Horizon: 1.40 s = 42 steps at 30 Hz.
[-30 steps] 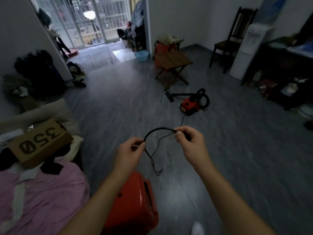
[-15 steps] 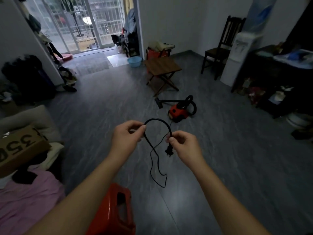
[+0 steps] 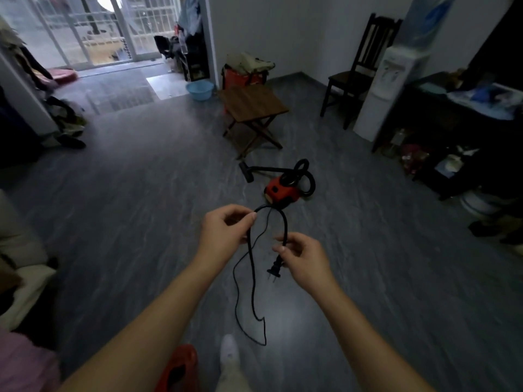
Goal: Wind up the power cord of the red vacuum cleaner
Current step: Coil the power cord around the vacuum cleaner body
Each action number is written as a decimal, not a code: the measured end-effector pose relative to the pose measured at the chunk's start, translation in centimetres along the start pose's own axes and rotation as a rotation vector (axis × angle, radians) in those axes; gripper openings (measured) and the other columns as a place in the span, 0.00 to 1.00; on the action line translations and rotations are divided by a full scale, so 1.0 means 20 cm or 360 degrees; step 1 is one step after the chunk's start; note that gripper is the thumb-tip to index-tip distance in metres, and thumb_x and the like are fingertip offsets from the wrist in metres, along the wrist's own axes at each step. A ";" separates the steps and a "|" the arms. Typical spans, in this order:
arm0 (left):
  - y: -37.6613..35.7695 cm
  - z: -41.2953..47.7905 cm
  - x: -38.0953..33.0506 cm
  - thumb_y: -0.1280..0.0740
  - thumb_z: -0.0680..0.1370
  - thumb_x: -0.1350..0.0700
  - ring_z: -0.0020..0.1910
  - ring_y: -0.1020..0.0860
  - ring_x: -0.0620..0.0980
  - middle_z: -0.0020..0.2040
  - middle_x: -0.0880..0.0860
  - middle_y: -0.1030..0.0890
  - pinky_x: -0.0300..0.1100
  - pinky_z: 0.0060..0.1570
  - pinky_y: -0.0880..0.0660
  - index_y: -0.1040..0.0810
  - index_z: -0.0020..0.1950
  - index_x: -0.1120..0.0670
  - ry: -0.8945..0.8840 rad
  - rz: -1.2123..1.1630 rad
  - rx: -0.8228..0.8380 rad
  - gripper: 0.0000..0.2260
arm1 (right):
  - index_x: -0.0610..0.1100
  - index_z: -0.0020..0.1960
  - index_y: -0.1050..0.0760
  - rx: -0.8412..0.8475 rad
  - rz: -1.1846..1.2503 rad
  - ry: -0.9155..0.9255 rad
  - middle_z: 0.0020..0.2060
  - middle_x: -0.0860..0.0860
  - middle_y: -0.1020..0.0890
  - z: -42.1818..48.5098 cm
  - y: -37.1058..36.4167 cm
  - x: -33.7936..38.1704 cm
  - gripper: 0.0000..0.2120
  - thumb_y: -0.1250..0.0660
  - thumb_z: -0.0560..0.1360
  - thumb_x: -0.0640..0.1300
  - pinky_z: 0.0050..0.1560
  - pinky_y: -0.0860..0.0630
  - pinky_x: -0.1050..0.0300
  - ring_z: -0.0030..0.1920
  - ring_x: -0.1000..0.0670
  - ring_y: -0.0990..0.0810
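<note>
left of centre, left hand (image 3: pixel 226 230) pinches the power cord (image 3: pixel 286 226) between thumb and forefinger at one end of a short arch, other fingers curled in. below that pinch the cord hangs slack in one long drooping loop. from the loop's bottom a thinner-looking strand climbs back up between the hands and heads toward the red vacuum cleaner (image 3: pixel 281 192). plug (image 3: pixel 274 270) dangles free at the arch's right end, prongs pointing down. vacuum sits on the floor (image 3: pixel 141 222) beyond the hands, well apart from them, black hose (image 3: pixel 310 182) curled at its back. right hand (image 3: pixel 304 257) pinches the cord just above the plug, fingers curled lightly round it. judgement: barely started. only one arch is formed between the hands, and no finished coils show on either hand or on the machine. left to do: gather the hanging slack and the run back to the vacuum into loops, then secure the bundle. can't tell how much cord lies between the hands and the machine.
</note>
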<state>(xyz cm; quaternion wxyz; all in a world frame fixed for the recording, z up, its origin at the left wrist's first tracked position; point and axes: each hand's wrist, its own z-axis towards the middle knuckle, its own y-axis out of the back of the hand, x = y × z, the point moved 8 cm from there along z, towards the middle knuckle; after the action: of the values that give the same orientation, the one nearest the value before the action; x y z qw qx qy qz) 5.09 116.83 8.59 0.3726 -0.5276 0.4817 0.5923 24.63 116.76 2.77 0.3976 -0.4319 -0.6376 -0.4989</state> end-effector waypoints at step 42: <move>-0.07 3.02 0.21 0.30 0.77 0.63 0.38 0.17 0.48 0.41 0.61 0.18 0.42 0.41 0.17 0.20 0.54 0.61 0.0314 -0.0007 0.0407 0.07 | 0.47 0.51 0.22 -0.0077 -0.0145 -0.0077 0.33 0.54 0.24 2.90 -0.54 0.48 0.09 0.25 0.72 0.42 0.38 0.25 0.63 0.32 0.62 0.27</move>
<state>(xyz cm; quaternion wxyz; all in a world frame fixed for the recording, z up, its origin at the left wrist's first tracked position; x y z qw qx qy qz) -10.33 175.21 3.00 0.3890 -0.5324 0.5862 0.4707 6.89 173.62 -2.11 0.3483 -0.4240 -0.6537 -0.5211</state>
